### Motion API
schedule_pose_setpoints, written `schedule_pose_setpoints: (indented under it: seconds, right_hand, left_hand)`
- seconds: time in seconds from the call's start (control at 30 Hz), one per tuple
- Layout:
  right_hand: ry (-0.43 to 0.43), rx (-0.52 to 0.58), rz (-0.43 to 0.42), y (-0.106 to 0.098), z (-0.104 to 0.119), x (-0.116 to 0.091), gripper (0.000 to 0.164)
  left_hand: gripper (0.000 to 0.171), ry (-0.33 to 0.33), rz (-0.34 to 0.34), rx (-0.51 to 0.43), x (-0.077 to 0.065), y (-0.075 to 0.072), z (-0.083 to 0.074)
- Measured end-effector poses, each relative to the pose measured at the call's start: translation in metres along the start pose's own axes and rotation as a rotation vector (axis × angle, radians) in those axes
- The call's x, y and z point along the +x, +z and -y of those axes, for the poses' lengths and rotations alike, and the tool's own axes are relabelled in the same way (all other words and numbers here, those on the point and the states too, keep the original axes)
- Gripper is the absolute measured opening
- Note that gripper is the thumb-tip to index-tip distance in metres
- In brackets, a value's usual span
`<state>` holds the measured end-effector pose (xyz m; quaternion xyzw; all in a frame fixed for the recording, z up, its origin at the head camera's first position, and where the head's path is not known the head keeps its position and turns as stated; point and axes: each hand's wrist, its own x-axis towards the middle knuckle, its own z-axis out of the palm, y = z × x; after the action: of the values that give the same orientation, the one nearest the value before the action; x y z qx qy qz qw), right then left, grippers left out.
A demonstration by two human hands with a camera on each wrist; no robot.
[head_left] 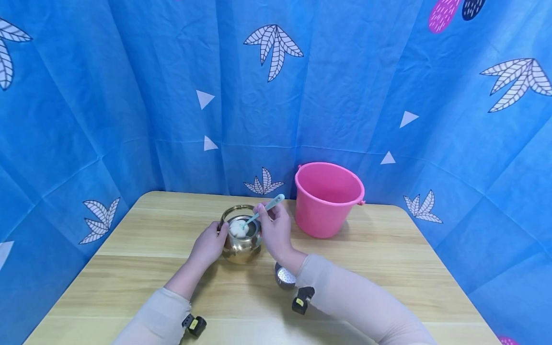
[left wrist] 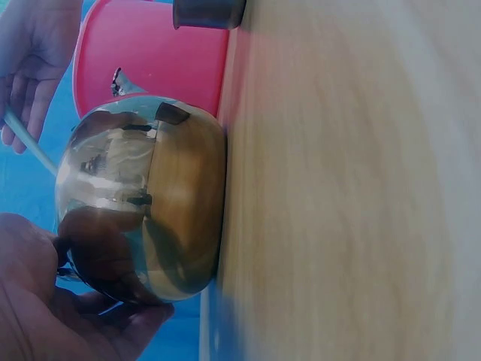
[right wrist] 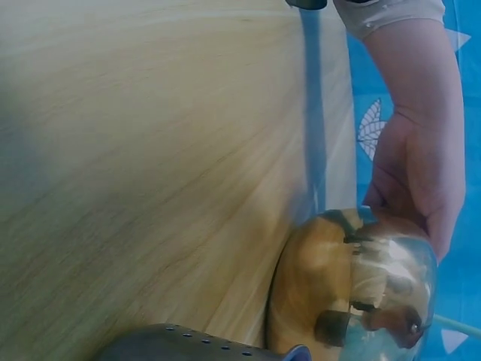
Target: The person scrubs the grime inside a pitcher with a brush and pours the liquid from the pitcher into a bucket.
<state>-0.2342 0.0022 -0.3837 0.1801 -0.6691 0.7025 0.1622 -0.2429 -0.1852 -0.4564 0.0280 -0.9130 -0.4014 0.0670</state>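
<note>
A shiny gold teapot (head_left: 241, 250) with a raised loop handle stands lidless on the table, its short spout (left wrist: 126, 84) showing in the left wrist view. My left hand (head_left: 210, 244) grips its left side, fingers and thumb spread around the rounded body. Between the fingers and thumb of my right hand (head_left: 276, 230) is the pale blue handle of a cleaning brush (head_left: 270, 203). The brush slants down into the teapot's mouth, where a white rounded head (head_left: 238, 229) shows. The inside below that is hidden.
Just beneath my right wrist lies a small perforated metal strainer (head_left: 285, 277), with a loop at its rim in the right wrist view. A pink bucket (head_left: 321, 218) stands behind and to the right of the teapot. A blue patterned curtain (head_left: 267, 120) surrounds the wooden table (head_left: 371, 254).
</note>
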Motion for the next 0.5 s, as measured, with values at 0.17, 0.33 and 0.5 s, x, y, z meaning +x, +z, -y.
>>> schedule_pose_setpoints:
  seconds: [0.17, 0.33, 0.5]
  right_hand:
    - [-0.018, -0.024, 0.016, -0.0004, 0.0003, -0.0021, 0.016]
    - [-0.080, -0.037, 0.030, -0.0001, -0.0013, -0.0034, 0.015]
    - [-0.139, -0.089, 0.042, 0.0010, -0.0012, -0.0060, 0.014]
  left_hand:
    - [0.043, 0.005, 0.000, -0.003, -0.0005, -0.0001, -0.0005]
    - [0.042, 0.008, -0.005, 0.000, -0.0011, -0.0005, -0.0013]
    - [0.042, 0.007, -0.008, -0.003, -0.0011, -0.0003, -0.0016]
